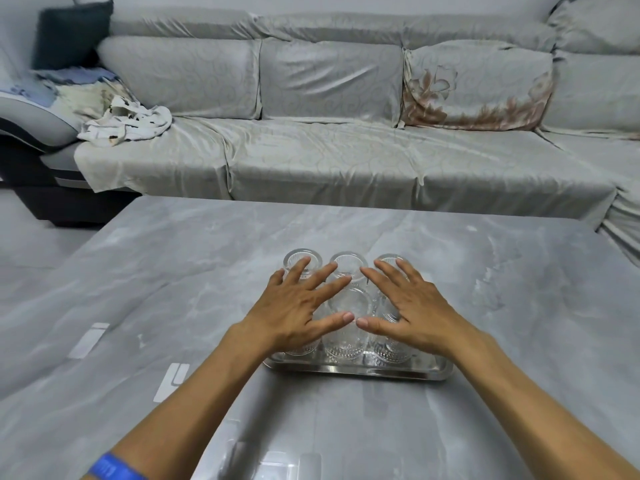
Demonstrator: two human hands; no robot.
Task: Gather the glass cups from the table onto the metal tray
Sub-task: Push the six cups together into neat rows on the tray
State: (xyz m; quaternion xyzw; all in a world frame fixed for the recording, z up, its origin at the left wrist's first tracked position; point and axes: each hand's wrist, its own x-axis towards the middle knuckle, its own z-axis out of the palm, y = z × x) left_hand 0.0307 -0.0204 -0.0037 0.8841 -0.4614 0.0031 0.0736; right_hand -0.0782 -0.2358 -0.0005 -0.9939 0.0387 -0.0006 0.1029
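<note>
Several clear ribbed glass cups [348,336] stand upright in two rows on a shiny metal tray [356,370] in the middle of the grey marble-look table [173,271]. My left hand [298,310] lies flat with fingers spread over the cups on the left side. My right hand [405,306] is spread the same way over the cups on the right. Both palms face down, thumbs nearly touching above the middle front cup. Neither hand grips a cup. The hands hide parts of the front cups and the tray's middle.
A long grey covered sofa [346,157] runs behind the table's far edge, with a crumpled white cloth [128,124] and a dark cushion [74,32] at its left end. Light floor [20,223] shows to the left of the table.
</note>
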